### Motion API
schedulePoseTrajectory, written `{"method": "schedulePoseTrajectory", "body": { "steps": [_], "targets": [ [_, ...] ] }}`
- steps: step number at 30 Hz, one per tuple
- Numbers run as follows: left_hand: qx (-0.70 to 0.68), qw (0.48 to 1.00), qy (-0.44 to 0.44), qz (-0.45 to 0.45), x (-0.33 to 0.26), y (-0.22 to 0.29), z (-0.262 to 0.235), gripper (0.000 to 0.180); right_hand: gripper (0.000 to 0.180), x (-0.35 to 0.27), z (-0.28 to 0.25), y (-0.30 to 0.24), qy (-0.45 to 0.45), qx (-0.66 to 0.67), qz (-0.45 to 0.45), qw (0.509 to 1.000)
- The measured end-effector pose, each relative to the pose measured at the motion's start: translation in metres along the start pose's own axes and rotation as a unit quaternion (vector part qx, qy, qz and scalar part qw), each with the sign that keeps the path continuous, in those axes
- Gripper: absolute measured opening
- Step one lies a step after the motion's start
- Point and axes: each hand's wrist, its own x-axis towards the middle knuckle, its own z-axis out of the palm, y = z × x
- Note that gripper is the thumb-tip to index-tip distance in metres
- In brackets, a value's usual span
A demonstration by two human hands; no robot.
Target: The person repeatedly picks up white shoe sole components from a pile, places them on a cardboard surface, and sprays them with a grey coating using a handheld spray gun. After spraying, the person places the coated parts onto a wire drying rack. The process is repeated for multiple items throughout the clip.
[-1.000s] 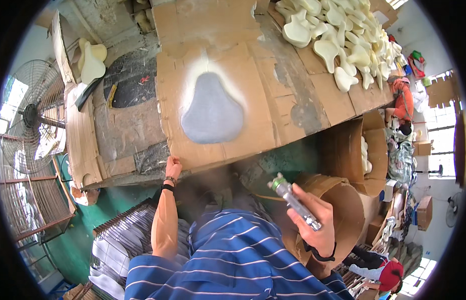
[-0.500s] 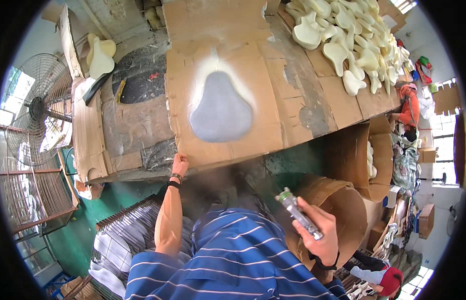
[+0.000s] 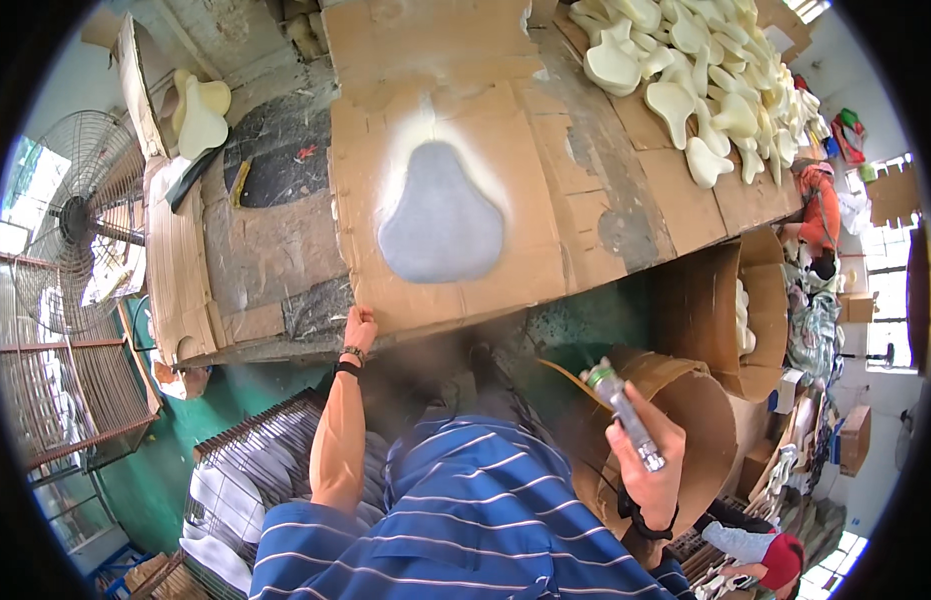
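An open brown cardboard box [image 3: 737,312] is seen up and to the right of the right hand [image 3: 649,462], with pale shaped pieces stacked inside it. A round brown cardboard drum [image 3: 691,412] is set directly behind that hand. A smaller brown carton [image 3: 853,438] is found well off to the right. No labels, signs or screens can be made out.

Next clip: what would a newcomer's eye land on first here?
Probably the grey pear-shaped piece lying flat on a cardboard sheet, ringed by pale overspray, at the centre of the bench. The left hand touches that sheet's near edge, while the right hand holds a metal spray gun lower right, away from the bench. A heap of cream foam cutouts fills the bench's upper right.
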Motion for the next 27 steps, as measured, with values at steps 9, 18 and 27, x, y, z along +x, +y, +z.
{"method": "schedulePoseTrajectory", "body": {
  "steps": [9, 18, 27],
  "targets": [
    [0.164, 0.977, 0.102, 0.087, -0.039, 0.076, 0.046, 0.023, 0.044, 0.0, -0.011, 0.005, -0.061, 0.019, 0.005, 0.998],
    [0.283, 0.928, 0.189, 0.153, 0.007, 0.133, 0.083, 0.035, 0.048, 0.015, -0.023, 0.011, -0.031, -0.007, -0.044, 0.999],
    [0.243, 0.937, 0.203, 0.149, 0.005, 0.168, 0.084, 0.026, 0.052, 0.035, -0.011, 0.017, -0.06, 0.046, -0.044, 0.996]
  ]
}}
